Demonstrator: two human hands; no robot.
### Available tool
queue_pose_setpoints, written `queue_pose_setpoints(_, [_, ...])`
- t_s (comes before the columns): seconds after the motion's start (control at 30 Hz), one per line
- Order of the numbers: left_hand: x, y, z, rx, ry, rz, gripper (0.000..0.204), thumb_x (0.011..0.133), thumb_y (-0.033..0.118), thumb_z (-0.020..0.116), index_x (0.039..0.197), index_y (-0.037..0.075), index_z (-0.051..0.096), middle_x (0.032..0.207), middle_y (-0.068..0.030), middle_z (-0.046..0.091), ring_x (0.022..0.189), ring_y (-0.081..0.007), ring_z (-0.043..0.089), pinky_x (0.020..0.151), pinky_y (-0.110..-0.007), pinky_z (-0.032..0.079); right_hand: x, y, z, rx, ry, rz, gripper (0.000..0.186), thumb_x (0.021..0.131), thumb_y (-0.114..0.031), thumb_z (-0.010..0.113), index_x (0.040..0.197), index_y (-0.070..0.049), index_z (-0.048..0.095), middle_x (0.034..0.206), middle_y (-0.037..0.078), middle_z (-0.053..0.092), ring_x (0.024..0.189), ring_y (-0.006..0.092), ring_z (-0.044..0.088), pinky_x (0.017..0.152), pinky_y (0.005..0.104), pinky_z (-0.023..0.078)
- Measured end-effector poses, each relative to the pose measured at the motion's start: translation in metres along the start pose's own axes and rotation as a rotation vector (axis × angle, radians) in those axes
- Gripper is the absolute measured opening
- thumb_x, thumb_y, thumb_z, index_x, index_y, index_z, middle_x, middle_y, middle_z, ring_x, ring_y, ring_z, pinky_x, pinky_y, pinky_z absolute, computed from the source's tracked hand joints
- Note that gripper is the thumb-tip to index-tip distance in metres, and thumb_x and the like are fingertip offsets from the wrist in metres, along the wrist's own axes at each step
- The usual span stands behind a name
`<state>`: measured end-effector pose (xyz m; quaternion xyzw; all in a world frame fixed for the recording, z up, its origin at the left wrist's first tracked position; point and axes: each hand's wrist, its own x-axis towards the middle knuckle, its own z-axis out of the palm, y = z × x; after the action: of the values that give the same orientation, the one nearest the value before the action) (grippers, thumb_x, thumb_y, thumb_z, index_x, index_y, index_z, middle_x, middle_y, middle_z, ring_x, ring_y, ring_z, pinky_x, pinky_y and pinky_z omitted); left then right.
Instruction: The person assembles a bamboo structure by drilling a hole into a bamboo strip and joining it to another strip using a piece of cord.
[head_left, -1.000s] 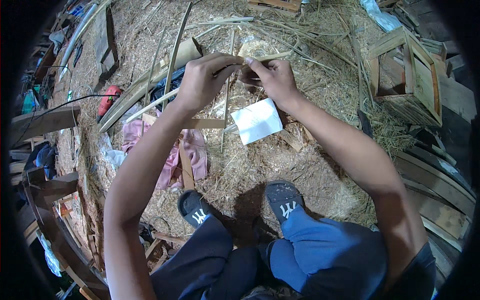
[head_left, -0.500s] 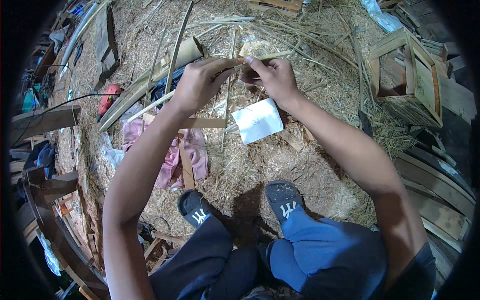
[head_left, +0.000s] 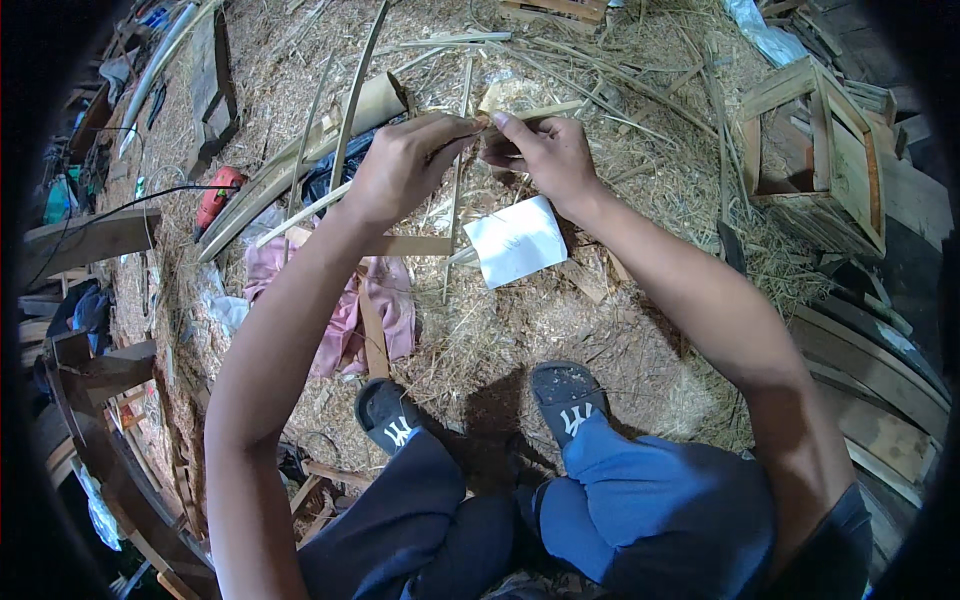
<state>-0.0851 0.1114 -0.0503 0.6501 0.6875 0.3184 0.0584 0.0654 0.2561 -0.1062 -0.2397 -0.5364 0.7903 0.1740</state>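
Observation:
Both of my hands are raised over the middle of the littered ground, fingertips meeting in a pinch. A pale, thin strip of bamboo or wood (head_left: pixel 556 109) runs out past the right fingers. My left hand (head_left: pixel 412 158) and my right hand (head_left: pixel 548 156) are closed on it. Another pale length (head_left: pixel 303 216) shows beyond my left wrist; whether it is the same strip is hidden by the hand. Below the hands lies a white sheet of paper (head_left: pixel 516 243) with faint marks. Close to it are a flat wooden slat (head_left: pixel 412 246) and a pink cloth (head_left: pixel 392 305).
A red corded power tool (head_left: pixel 215 200) lies at left, near a split bamboo length (head_left: pixel 265 190) and a bamboo tube (head_left: pixel 375 103). An open wooden frame box (head_left: pixel 822 140) stands at right. Shavings and loose strips cover the ground. Timber (head_left: pixel 209 90) lies at the far left.

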Motion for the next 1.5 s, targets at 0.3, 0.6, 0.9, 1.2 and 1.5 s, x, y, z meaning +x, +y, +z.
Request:
queue_pose_setpoints(0.3, [-0.003,0.001,-0.001,-0.025,0.02,0.039,0.027,0.089,-0.002,0.069,0.116,0.001,0.071,0.101,-0.0154,0.071,0.089,-0.0314,0.072,0.077,-0.037,0.057,-0.001,0.001,0.001,-0.084,0.007,-0.006,0.03,0.102,-0.021,0.063,0.108,0.007,0.069,0.096,0.015,0.073,0.088,0.0219,0.074,0.082,0.0378,0.064])
queue_pose_setpoints(0.6, [-0.002,0.005,0.0,-0.058,0.019,0.037,0.025,0.089,-0.001,0.069,0.114,0.0,0.071,0.103,-0.0165,0.072,0.092,-0.0324,0.072,0.08,-0.038,0.058,-0.001,0.003,-0.001,-0.026,-0.02,-0.016,0.031,0.102,-0.022,0.063,0.11,0.008,0.069,0.097,0.014,0.073,0.089,0.0204,0.073,0.082,0.0364,0.063])
queue_pose_setpoints(0.9, [-0.007,0.005,-0.004,-0.01,-0.019,0.045,0.025,0.089,0.003,0.07,0.114,-0.001,0.07,0.101,-0.0161,0.071,0.087,-0.0334,0.072,0.074,-0.039,0.058,-0.004,0.002,0.004,-0.028,-0.028,0.008,0.031,0.102,-0.022,0.063,0.114,0.006,0.069,0.101,0.014,0.073,0.087,0.0211,0.074,0.079,0.0349,0.063])
queue_pose_setpoints(1.2, [-0.009,0.006,-0.002,-0.054,0.067,0.038,0.018,0.09,0.008,0.07,0.107,0.003,0.071,0.093,-0.0147,0.069,0.08,-0.0358,0.069,0.069,-0.041,0.057,-0.008,0.002,0.009,0.018,0.029,-0.044,0.028,0.1,-0.023,0.066,0.1,0.004,0.072,0.089,0.009,0.074,0.077,0.0131,0.072,0.063,0.0238,0.058])
queue_pose_setpoints(1.5, [-0.006,0.002,0.0,-0.067,0.048,0.017,0.017,0.091,0.007,0.069,0.107,0.002,0.07,0.092,-0.0162,0.069,0.08,-0.036,0.07,0.069,-0.041,0.056,-0.003,0.002,0.003,-0.027,0.01,-0.013,0.029,0.099,-0.025,0.068,0.102,0.003,0.072,0.087,0.009,0.074,0.076,0.013,0.073,0.06,0.023,0.056])
